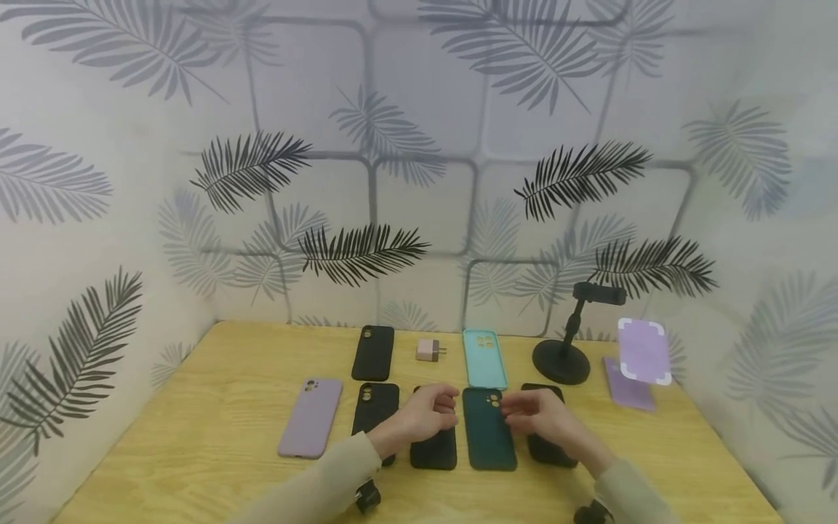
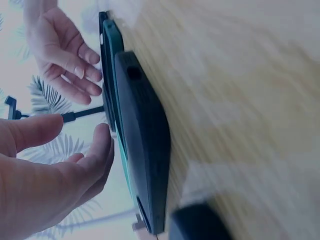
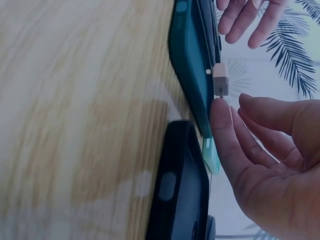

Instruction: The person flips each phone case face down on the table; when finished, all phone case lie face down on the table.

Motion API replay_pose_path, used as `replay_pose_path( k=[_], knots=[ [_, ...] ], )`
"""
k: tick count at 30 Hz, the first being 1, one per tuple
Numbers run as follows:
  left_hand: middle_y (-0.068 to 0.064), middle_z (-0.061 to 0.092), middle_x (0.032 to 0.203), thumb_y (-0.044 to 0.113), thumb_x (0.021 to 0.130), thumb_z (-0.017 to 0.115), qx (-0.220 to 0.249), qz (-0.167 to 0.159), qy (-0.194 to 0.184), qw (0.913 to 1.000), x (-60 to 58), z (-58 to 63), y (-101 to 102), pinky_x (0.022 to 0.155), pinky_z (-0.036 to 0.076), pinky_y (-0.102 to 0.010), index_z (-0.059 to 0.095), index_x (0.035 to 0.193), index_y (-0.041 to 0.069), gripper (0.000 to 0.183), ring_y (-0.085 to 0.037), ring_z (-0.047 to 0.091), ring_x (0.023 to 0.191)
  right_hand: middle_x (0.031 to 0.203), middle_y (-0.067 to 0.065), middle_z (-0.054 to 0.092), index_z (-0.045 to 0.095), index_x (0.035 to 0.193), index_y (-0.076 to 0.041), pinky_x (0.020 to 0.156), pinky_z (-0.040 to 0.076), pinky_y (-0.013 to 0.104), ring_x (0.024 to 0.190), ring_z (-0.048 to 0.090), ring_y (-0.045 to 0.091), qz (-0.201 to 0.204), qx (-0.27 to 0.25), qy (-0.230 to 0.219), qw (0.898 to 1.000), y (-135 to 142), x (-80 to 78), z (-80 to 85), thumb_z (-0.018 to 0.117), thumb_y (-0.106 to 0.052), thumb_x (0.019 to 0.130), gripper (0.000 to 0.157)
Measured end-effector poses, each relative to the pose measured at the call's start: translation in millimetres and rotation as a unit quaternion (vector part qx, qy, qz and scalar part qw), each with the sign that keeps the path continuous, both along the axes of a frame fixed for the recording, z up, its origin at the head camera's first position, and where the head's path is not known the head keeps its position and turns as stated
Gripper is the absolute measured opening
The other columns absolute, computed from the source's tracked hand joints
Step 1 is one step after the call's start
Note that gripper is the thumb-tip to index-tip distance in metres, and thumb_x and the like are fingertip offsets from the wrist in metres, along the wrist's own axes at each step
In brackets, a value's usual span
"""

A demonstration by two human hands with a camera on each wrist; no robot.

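Observation:
A dark green phone case (image 1: 489, 433) lies on the table between my two hands, its camera cutouts toward the wall. Above the black phone case (image 1: 434, 445) to its left hovers my left hand (image 1: 424, 415), with thumb and fingers parted and nothing between them. My right hand (image 1: 540, 416) is over another black case (image 1: 550, 444), its fingertips near the green case's upper right corner. In the right wrist view the thumb and fingers of the right hand (image 3: 272, 145) stand apart and hold nothing. The left wrist view shows the left hand (image 2: 65, 175) just beside the black case (image 2: 142, 135).
Farther left lie a black case (image 1: 376, 407) and a lilac case (image 1: 310, 418). Along the back are another black case (image 1: 373, 353), a pink charger plug (image 1: 428, 350), a turquoise case (image 1: 485, 360) and a black phone stand (image 1: 561, 362). Purple items (image 1: 644, 351) stand at the right.

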State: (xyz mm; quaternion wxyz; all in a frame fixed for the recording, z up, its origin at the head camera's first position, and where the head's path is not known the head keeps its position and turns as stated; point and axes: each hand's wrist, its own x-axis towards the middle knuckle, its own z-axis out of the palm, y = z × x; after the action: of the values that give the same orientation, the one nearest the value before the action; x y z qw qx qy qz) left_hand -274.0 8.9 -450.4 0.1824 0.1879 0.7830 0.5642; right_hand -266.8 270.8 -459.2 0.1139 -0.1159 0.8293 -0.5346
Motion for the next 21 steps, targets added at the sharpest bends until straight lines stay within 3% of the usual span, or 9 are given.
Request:
replay_pose_path(
  k=[6,16,21],
  knots=[
    [-0.026,0.052,0.135,0.0,0.094,0.061,0.003,-0.003,-0.002,1.0,3.5,-3.7,16,0.1,0.049,-0.052,0.049,0.139,-0.002,0.047,-0.039,0.051,0.126,0.118,0.032,0.064,0.056,0.126,0.015,0.083,0.06,0.039,0.107,0.066,0.035,-0.002,0.008,-0.011,1.0,5,1.1,-2.5,0.066,-0.001,0.09,0.041],
    [-0.028,0.045,0.143,0.0,0.092,0.061,-0.02,-0.01,0.01,0.9997,8.4,-3.4,29,0.105,0.043,-0.056,0.045,0.143,0.0,0.053,-0.043,0.045,0.133,0.123,0.033,0.061,0.055,0.126,0.016,0.085,0.06,0.038,0.11,0.065,0.036,0.033,0.019,-0.027,0.999,8,-0.1,1.0,0.067,0.0,0.087,0.044],
    [-0.029,0.044,0.143,-0.002,0.091,0.061,0.011,0.018,-0.008,0.9997,10.1,-6.2,30,0.102,0.047,-0.054,0.043,0.144,0.001,0.057,-0.043,0.046,0.131,0.123,0.031,0.062,0.056,0.127,0.014,0.085,0.059,0.039,0.112,0.063,0.037,0.032,0.031,-0.026,0.999,8,1.4,1.1,0.068,0.0,0.085,0.045]
  ],
)
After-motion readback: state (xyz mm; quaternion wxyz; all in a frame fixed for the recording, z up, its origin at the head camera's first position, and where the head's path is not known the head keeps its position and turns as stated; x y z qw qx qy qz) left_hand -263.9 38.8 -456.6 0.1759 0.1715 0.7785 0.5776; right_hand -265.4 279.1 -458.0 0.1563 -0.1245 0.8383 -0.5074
